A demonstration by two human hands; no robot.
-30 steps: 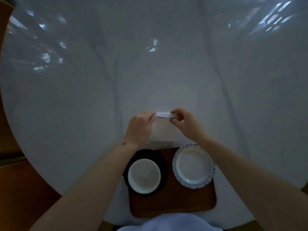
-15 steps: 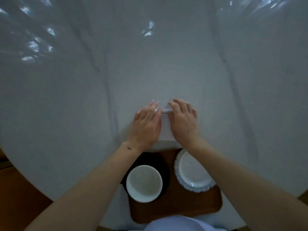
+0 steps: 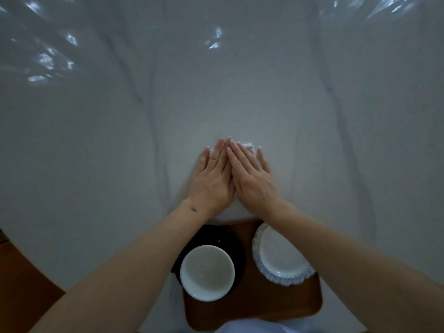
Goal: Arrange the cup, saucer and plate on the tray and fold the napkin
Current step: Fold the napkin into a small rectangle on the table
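A white folded napkin (image 3: 236,209) lies on the white table just beyond the tray. My left hand (image 3: 212,179) and my right hand (image 3: 251,177) lie flat on it side by side, fingers straight, pressing it down and hiding most of it. On the brown wooden tray (image 3: 264,308) a white cup (image 3: 207,272) stands on a black saucer (image 3: 230,241) at the left. A white plate (image 3: 280,255) with a blue patterned rim sits at the tray's right.
The white marble table (image 3: 216,92) stretches far ahead and to both sides. Its curved edge and the wooden floor (image 3: 21,275) show at the lower left. A pale garment (image 3: 249,326) shows at the bottom edge.
My hands pinched the napkin's far edge, brought it down, and now both lie flat with straight fingers pressing the folded napkin onto the table.
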